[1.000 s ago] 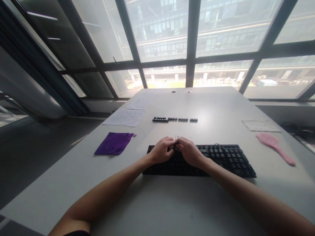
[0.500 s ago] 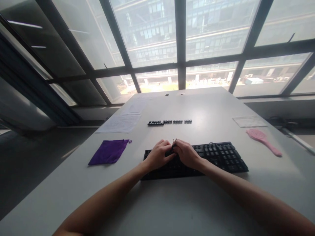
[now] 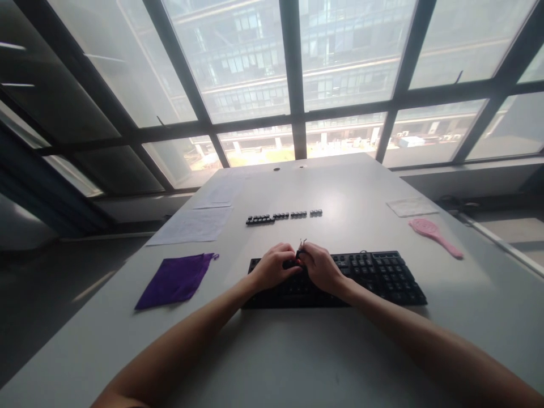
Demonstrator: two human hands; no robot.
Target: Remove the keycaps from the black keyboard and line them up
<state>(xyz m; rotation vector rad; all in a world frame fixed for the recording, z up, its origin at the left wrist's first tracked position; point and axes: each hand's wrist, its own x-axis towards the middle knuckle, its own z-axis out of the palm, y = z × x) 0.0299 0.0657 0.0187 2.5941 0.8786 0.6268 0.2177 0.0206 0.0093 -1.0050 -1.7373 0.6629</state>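
A black keyboard lies in front of me, both hands meeting over its left-centre part. My right hand is closed around a small keycap puller; its thin wire prongs point up past the fingers and a bit of red shows below. My left hand has its thumb and fingers curled in against the puller, where a small dark piece sits between the hands, too hidden to name surely. Beyond the keyboard, several loose black keycaps stand in short rows on the white table.
To the left lies a purple drawstring pouch, with white paper sheets behind it. On the right are a pink hairbrush and a flat pale packet. Large windows rise past the table's far edge.
The view has turned slightly to the right, so the surroundings appear shifted left. Both hands stay together over the keyboard; a bit of red now shows between the fingers.
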